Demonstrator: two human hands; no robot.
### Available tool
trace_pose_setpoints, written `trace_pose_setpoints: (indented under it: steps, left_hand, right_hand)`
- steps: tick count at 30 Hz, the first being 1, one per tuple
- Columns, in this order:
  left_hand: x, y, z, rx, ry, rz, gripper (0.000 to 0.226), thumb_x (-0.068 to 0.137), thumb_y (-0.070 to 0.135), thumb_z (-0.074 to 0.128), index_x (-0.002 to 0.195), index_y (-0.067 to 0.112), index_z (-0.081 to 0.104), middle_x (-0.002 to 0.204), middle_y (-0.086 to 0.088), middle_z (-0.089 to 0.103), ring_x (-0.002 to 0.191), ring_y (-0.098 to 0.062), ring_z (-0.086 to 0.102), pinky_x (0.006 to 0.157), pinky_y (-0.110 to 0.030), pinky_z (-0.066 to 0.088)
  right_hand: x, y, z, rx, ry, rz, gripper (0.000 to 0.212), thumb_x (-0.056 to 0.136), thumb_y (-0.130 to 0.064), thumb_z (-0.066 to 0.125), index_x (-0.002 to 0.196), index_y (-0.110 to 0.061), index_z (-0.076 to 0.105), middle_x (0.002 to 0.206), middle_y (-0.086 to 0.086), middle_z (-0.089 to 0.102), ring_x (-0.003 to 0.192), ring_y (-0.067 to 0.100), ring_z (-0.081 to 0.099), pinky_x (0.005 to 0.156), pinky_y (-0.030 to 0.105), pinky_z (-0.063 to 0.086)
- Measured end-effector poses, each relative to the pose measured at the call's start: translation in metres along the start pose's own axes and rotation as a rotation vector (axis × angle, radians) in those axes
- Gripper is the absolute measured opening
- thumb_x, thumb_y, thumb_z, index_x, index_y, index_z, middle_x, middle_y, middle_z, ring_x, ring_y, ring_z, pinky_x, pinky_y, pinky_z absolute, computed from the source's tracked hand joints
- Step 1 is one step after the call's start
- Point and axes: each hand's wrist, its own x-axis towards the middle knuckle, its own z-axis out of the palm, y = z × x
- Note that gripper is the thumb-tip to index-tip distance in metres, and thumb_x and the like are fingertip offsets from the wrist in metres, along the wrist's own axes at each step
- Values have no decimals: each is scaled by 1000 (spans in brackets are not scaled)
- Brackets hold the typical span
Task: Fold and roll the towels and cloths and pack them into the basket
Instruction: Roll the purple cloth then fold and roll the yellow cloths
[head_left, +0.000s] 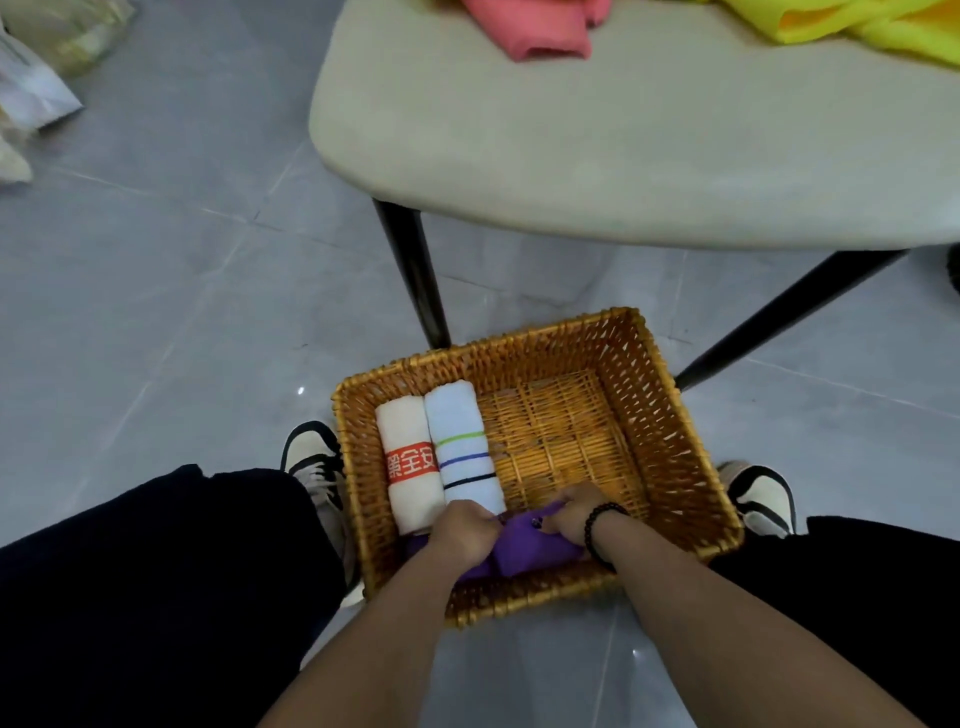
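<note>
The top edge cuts off the pink folded cloth (540, 28) and bright yellow cloth (857, 26). Both hands hide most of the purple rolled cloth (524, 553).

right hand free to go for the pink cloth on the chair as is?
Probably not yet. The right hand is gripping the purple cloth down in the basket, together with the left hand. The pink cloth lies uncovered on the chair.

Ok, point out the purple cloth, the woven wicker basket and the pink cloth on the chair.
purple cloth (524, 553): head view, bare fold between the hands.
woven wicker basket (670, 415): head view, right wall.
pink cloth (540, 26): head view, its middle.
</note>
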Motion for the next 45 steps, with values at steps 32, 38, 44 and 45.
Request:
trace_pose_setpoints:
  steps: [32,38,44,45]
  left_hand:
    - [11,-28,13,641,317,42,38,81,58,59,94,23,62,94,2,66,87,-17,63,68,-26,48]
    - [10,-26,9,594,277,15,43,78,60,62,96,21,63,97,1,67,88,-18,63,68,-26,48]
    - [-1,-19,4,605,248,-11,45,79,59,63,102,20,62,104,-1,66,96,-21,63,71,-28,46]
    - [-4,-18,3,606,249,-11,43,80,57,62,103,21,62,105,-1,65,98,-21,62,73,-29,47]
  right_hand:
    - [32,9,22,-463,132,-97,40,75,-15,73,113,-19,62,118,3,62,110,18,57,85,22,49]
    - [29,-3,8,-512,12,-74,44,80,-19,72,122,-14,60,125,6,59,116,20,55,93,25,48]
    - [21,2,16,-550,45,-114,47,83,-21,65,128,-14,51,128,7,55,117,22,53,91,25,47]
    - [18,3,17,-544,47,-119,50,84,-21,63,131,-14,48,131,8,53,119,23,52,93,25,46]
